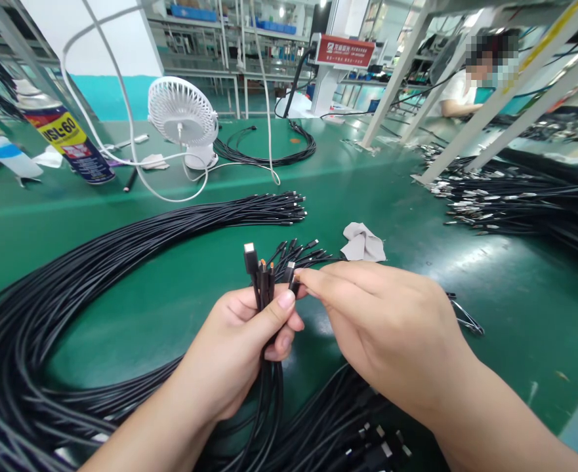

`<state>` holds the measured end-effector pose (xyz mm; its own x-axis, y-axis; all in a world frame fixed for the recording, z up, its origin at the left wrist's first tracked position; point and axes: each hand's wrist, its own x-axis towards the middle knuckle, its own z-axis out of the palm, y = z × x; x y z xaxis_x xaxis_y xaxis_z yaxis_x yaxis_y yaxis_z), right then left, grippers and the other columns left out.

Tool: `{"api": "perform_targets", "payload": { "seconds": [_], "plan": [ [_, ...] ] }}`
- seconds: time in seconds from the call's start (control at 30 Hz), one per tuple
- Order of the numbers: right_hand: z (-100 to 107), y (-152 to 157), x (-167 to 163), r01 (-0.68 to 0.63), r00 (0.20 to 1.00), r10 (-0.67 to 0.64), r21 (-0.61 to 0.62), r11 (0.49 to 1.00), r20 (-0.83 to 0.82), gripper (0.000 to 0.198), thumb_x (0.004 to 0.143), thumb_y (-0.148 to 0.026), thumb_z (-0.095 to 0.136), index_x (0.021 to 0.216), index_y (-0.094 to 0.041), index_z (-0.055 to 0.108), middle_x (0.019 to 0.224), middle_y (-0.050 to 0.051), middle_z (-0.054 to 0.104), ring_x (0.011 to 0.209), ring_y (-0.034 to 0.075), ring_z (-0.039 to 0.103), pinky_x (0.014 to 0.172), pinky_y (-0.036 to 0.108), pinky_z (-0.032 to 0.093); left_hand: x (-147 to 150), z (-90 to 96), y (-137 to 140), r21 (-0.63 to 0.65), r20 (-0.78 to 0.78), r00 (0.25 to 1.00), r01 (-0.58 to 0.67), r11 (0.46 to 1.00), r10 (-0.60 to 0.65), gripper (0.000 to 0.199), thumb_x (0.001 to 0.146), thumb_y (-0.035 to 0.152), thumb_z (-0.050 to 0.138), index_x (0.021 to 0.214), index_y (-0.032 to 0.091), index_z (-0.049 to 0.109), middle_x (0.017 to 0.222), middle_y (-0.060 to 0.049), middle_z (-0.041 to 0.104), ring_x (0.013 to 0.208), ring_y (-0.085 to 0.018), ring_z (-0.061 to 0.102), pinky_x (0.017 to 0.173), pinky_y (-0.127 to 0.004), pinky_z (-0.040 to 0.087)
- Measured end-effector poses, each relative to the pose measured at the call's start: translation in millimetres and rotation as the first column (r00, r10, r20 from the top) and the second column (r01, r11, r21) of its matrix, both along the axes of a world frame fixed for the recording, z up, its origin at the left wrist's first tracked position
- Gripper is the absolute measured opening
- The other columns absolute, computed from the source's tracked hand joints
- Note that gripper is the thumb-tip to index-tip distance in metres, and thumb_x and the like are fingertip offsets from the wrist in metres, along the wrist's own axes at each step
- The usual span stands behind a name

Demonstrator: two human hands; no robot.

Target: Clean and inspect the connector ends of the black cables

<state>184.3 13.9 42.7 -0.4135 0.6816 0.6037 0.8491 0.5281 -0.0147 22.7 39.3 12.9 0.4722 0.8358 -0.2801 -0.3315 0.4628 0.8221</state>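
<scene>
My left hand (256, 324) is wrapped round a small bunch of black USB cables (265, 282), their plug ends pointing up above the thumb. One plug at the left stands higher than the others, and a few show orange inside their tips. My right hand (382, 308) pinches with thumb and forefinger at a plug (290, 270) on the right side of the bunch; its other fingers are curled. Behind the hands lie more cable ends (313, 252) on the green table. Below, a further bundle of black cables (338, 406) passes under my wrists.
A thick loop of black cables (121, 242) curves across the left. Farther back stand a white fan (183, 111) and a spray can (67, 134). A grey cloth (362, 242) lies beyond my right hand. Cable piles (515, 190) and a seated person (460, 92) are at right.
</scene>
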Motion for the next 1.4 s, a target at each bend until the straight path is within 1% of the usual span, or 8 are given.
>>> {"api": "perform_targets", "payload": {
  "seconds": [0.33,0.5,0.7,0.87,1.1,1.23,1.4],
  "plan": [
    [1.8,-1.5,1.4,0.023,0.999,-0.023,-0.011,1.000,0.036,0.030,0.090,-0.008,0.045,0.101,-0.013,0.072,0.088,0.005,0.075,0.072,0.016,0.068,0.060,0.028,0.051,-0.4,1.1,-1.5,-0.004,-0.020,1.000,0.000,1.000,0.000,0.027,0.075,0.032,0.074,0.060,0.012,0.065,0.052,0.003,0.050,0.045,-0.005,0.038,0.045,-0.021,0.024],
    [2.6,-1.2,1.7,0.024,0.999,-0.024,-0.009,1.000,0.029,0.030,0.090,-0.008,0.045,0.103,-0.013,0.072,0.091,0.005,0.075,0.073,0.017,0.068,0.060,0.029,0.050,-0.7,1.2,-0.8,0.019,-0.015,1.000,0.016,1.000,-0.016,0.029,0.077,0.033,0.072,0.060,0.012,0.064,0.049,0.003,0.046,0.045,-0.005,0.036,0.045,-0.022,0.022],
    [3.2,-4.0,0.3,0.028,0.999,-0.028,0.001,1.000,0.037,0.031,0.091,-0.008,0.044,0.102,-0.013,0.072,0.090,0.005,0.075,0.074,0.018,0.068,0.060,0.030,0.049,1.6,3.1,-0.4,0.007,0.021,1.000,0.012,1.000,-0.012,0.025,0.077,0.031,0.072,0.062,0.012,0.066,0.054,0.002,0.051,0.046,-0.005,0.037,0.045,-0.021,0.024],
    [2.9,-3.6,1.1,0.032,0.999,-0.032,-0.009,0.999,0.043,0.032,0.090,-0.008,0.043,0.105,-0.013,0.071,0.092,0.005,0.075,0.073,0.018,0.068,0.060,0.030,0.050,1.3,3.6,-1.1,0.007,0.023,1.000,0.006,1.000,-0.006,0.025,0.079,0.030,0.071,0.062,0.012,0.065,0.053,0.002,0.050,0.046,-0.005,0.036,0.045,-0.021,0.025],
    [3.7,-4.1,0.9,0.016,1.000,-0.016,-0.008,1.000,0.022,0.031,0.089,-0.007,0.043,0.101,-0.012,0.071,0.089,0.006,0.075,0.074,0.018,0.068,0.064,0.029,0.051,1.4,2.7,-0.5,0.006,0.051,0.999,0.015,1.000,-0.016,0.023,0.082,0.028,0.067,0.067,0.012,0.065,0.058,0.001,0.053,0.047,-0.005,0.036,0.045,-0.020,0.026],
    [3.9,-4.4,0.1,0.002,1.000,-0.002,0.000,1.000,0.004,0.031,0.089,-0.007,0.042,0.099,-0.011,0.072,0.088,0.006,0.074,0.072,0.018,0.068,0.063,0.029,0.051,0.3,1.0,-0.3,-0.005,0.073,0.997,0.039,0.999,-0.038,0.025,0.083,0.029,0.066,0.064,0.012,0.063,0.057,0.001,0.053,0.046,-0.005,0.037,0.045,-0.021,0.026],
    [4.1,-4.1,-0.6,0.001,1.000,-0.001,0.002,1.000,0.007,0.031,0.090,-0.006,0.042,0.100,-0.011,0.072,0.087,0.006,0.074,0.073,0.019,0.068,0.064,0.030,0.050,-0.8,0.3,-1.2,-0.013,0.066,0.996,0.053,0.999,-0.052,0.028,0.084,0.030,0.065,0.062,0.013,0.062,0.055,0.002,0.052,0.046,-0.006,0.037,0.046,-0.022,0.026]
  ]
}}
